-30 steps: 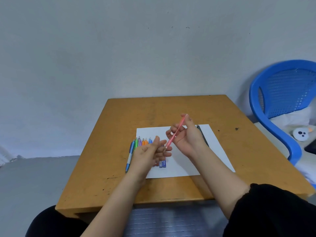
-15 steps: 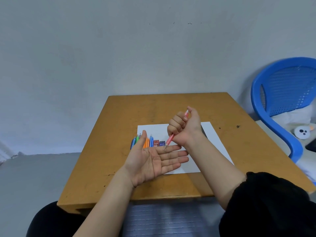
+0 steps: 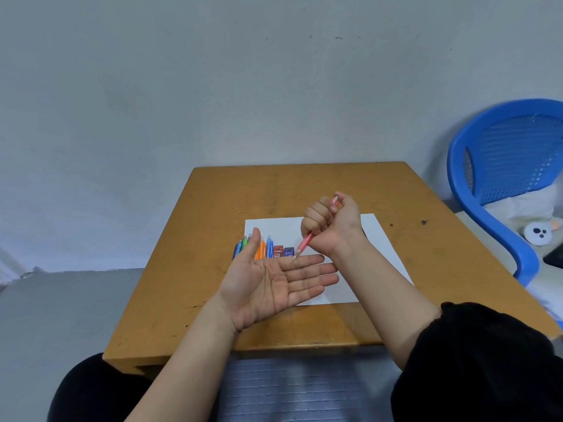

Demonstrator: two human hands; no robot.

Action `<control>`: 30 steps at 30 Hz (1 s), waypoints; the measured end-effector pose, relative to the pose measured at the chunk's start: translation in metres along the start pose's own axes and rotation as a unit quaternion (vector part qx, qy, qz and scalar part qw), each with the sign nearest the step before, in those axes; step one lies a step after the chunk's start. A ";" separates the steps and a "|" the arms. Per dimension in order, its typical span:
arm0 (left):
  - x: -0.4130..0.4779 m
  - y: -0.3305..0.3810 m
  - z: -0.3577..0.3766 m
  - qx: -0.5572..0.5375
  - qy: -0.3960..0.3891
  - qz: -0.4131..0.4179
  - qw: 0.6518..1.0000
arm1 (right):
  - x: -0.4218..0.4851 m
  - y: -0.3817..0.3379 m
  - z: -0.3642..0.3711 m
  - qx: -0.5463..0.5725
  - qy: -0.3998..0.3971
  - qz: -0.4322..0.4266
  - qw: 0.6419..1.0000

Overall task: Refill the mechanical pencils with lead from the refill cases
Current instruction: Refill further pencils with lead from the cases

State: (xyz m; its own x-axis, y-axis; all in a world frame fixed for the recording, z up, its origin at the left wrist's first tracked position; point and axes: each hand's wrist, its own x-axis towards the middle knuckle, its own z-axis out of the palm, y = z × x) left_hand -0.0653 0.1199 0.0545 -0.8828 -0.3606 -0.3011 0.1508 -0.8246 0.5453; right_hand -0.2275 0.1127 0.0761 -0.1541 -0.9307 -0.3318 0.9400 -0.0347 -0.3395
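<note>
My right hand fists the pink mechanical pencil, tip over my flat, empty left hand — checking lead feed, I judge; next, open a refill case.

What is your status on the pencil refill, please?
Right hand grips pink pencil, tip down over open left hand. Refill cases on paper. Nothing blocking.

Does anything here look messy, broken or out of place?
Nothing stands out. The mechanical pencils lie in a tidy row beside the two refill cases on the white paper. Only a few dark marks blemish the wooden table.
</note>
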 end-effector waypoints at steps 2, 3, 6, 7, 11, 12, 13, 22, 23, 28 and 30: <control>-0.001 0.001 0.002 -0.003 -0.001 0.000 1.000 | 0.000 0.000 0.001 0.005 -0.002 0.002 1.000; -0.001 0.001 0.002 -0.004 -0.001 0.000 1.000 | 0.000 0.000 0.001 0.008 -0.003 0.004 1.000; -0.002 0.002 0.004 -0.010 -0.005 -0.005 1.000 | 0.000 -0.001 0.001 0.014 -0.005 0.009 1.000; -0.002 0.002 0.005 -0.012 -0.006 -0.007 1.000 | 0.000 -0.001 0.001 0.015 -0.008 0.010 1.000; -0.001 0.003 0.006 -0.016 -0.008 -0.011 1.000 | -0.001 -0.002 0.001 0.015 -0.014 0.011 1.000; -0.001 0.003 0.006 -0.012 -0.008 -0.013 1.000 | -0.001 -0.003 0.002 0.015 -0.015 0.012 1.000; -0.001 0.003 0.007 -0.003 -0.005 -0.016 1.000 | -0.002 -0.003 0.002 0.012 -0.017 0.012 1.000; 0.001 0.001 0.011 0.156 0.152 0.069 0.974 | -0.008 0.002 0.012 -0.123 -0.048 -0.030 0.991; 0.001 0.001 0.011 0.162 0.159 0.081 0.971 | -0.010 0.004 0.013 -0.138 -0.047 -0.046 0.988; 0.000 -0.004 0.008 0.176 0.191 0.132 0.957 | -0.014 0.008 0.012 -0.225 -0.060 -0.099 0.968; 0.002 -0.006 0.007 0.164 0.212 0.156 0.951 | -0.016 0.010 0.009 -0.273 -0.071 -0.123 0.951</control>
State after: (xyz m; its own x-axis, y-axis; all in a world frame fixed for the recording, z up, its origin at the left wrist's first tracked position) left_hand -0.0712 0.1273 0.0561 -0.5489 -0.7657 -0.3353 0.1673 -0.4937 0.8534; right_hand -0.2133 0.1236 0.0862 -0.2701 -0.9600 -0.0734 0.5766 -0.1002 -0.8108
